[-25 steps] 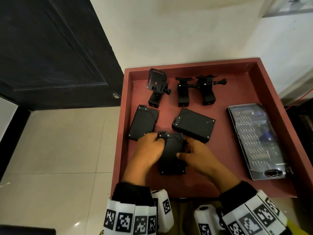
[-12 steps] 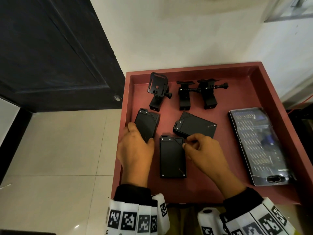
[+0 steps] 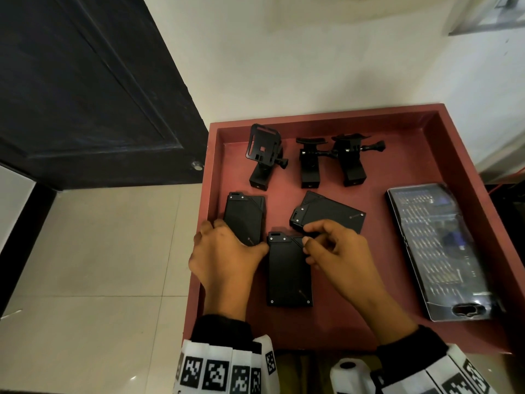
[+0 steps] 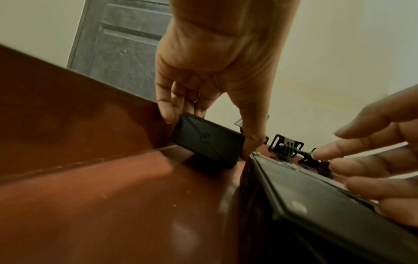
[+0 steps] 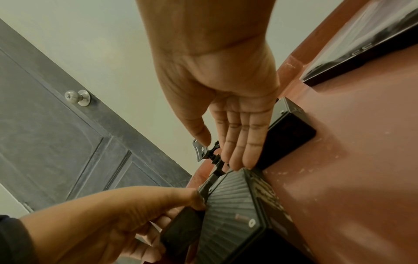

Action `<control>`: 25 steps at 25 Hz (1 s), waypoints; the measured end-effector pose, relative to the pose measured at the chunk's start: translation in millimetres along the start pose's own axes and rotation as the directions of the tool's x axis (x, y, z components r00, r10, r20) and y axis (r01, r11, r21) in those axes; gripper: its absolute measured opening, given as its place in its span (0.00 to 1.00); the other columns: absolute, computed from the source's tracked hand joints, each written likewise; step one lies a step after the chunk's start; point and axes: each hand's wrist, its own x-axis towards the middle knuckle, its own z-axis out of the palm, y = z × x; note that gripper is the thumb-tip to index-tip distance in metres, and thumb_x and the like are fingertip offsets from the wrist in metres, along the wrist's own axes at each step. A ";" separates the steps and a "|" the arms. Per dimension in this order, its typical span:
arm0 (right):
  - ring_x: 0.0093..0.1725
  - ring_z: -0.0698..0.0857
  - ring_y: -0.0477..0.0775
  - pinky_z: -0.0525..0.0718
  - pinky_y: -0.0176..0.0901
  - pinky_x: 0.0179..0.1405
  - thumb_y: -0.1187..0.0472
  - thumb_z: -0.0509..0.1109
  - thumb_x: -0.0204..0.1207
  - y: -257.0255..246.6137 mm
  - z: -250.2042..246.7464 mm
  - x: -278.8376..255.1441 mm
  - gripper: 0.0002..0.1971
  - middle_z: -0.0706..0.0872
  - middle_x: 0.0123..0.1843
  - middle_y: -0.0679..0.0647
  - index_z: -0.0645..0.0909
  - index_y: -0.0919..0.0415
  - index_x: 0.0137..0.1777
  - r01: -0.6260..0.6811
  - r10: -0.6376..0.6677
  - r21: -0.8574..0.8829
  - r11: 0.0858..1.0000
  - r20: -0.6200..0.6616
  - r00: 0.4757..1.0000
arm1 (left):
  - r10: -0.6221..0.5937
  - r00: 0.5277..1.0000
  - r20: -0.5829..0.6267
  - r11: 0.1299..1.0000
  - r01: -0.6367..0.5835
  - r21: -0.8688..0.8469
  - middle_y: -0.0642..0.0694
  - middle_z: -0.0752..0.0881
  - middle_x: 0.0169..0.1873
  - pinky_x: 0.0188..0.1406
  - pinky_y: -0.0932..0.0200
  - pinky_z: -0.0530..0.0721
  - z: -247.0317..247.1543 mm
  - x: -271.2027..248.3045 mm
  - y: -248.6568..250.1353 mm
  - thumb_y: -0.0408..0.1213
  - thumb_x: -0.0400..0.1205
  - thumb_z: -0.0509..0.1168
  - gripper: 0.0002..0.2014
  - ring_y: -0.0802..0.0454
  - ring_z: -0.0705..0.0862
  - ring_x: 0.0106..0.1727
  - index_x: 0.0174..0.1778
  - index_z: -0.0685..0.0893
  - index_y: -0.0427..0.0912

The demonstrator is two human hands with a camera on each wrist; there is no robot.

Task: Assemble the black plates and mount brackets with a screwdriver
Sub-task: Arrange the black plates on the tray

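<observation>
Three black plates lie in a red tray (image 3: pixel 468 172): a left plate (image 3: pixel 245 214), a middle plate (image 3: pixel 289 277) and a right plate (image 3: pixel 332 214). My left hand (image 3: pixel 235 240) pinches the near end of the left plate (image 4: pixel 210 148) between fingers and thumb. My right hand (image 3: pixel 306 237) hovers with straight fingers (image 5: pixel 239 157) over the far right corner of the middle plate (image 5: pixel 233 214), beside the right plate (image 5: pixel 289 135); it holds nothing. Three black mount brackets (image 3: pixel 264 155) (image 3: pixel 309 163) (image 3: pixel 352 160) stand at the back of the tray.
A closed screwdriver bit case (image 3: pixel 437 251) lies along the tray's right side. A dark door (image 3: pixel 85 95) with a knob (image 5: pixel 78 97) stands to the left, over tiled floor (image 3: pixel 99 265). A white wall rises behind the tray.
Both hands have let go of the middle plate. My left hand moved left and took hold of the left plate. My right hand lifted to the middle plate's far right corner.
</observation>
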 end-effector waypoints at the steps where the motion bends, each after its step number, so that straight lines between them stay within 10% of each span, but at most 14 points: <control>1: 0.39 0.88 0.50 0.89 0.50 0.44 0.61 0.69 0.78 -0.8 0.8 0.2 0.07 0.87 0.39 0.50 0.82 0.50 0.54 0.009 -0.009 0.022 1.000 0.008 1.000 | 0.014 1.000 -0.028 1.000 -0.014 -0.018 0.43 0.79 0.63 0.42 0.54 0.75 -2.9 -1.4 -0.6 0.59 0.66 0.77 0.36 0.43 0.80 0.61 0.64 0.79 0.41; 6: 0.39 0.90 0.48 0.89 0.45 0.43 0.65 0.68 0.79 -8.2 7.0 -0.4 0.09 0.88 0.41 0.57 0.82 0.57 0.57 -0.013 -0.003 0.239 0.971 0.066 0.998 | 0.109 0.981 -0.158 0.975 -0.136 -0.175 0.43 0.82 0.58 0.40 0.59 0.68 -14.7 -0.6 -11.1 0.58 0.63 0.77 0.37 0.42 0.82 0.56 0.64 0.81 0.42; 12: 0.56 0.88 0.48 0.86 0.47 0.54 0.69 0.67 0.78 -22.1 14.0 -1.2 0.19 0.88 0.56 0.50 0.74 0.56 0.67 -0.175 -0.041 0.717 0.674 0.273 0.961 | 0.487 0.776 -0.400 0.724 -0.615 -0.312 0.53 0.79 0.44 0.36 0.72 0.74 -14.6 -10.4 -2.0 0.61 0.59 0.70 0.36 0.57 0.81 0.42 0.60 0.83 0.45; 15: 0.62 0.86 0.52 0.87 0.48 0.56 0.71 0.68 0.70 -19.7 9.1 -1.8 0.25 0.88 0.60 0.51 0.74 0.56 0.67 -0.163 -0.128 0.808 0.566 0.282 0.951 | 0.555 0.724 -0.410 0.649 -0.685 -0.331 0.51 0.76 0.45 0.37 0.58 0.82 -14.1 -16.0 4.1 0.56 0.61 0.70 0.36 0.54 0.80 0.46 0.64 0.81 0.43; 25: 0.56 0.87 0.46 0.85 0.34 0.47 0.78 0.68 0.61 -14.8 1.7 -1.7 0.33 0.89 0.54 0.47 0.73 0.58 0.67 -0.137 -0.136 0.767 0.627 0.280 0.950 | 0.611 0.675 -0.413 0.567 -0.738 -0.366 0.50 0.73 0.49 0.44 0.50 0.84 -13.3 -12.7 1.1 0.58 0.64 0.74 0.41 0.48 0.78 0.50 0.71 0.78 0.41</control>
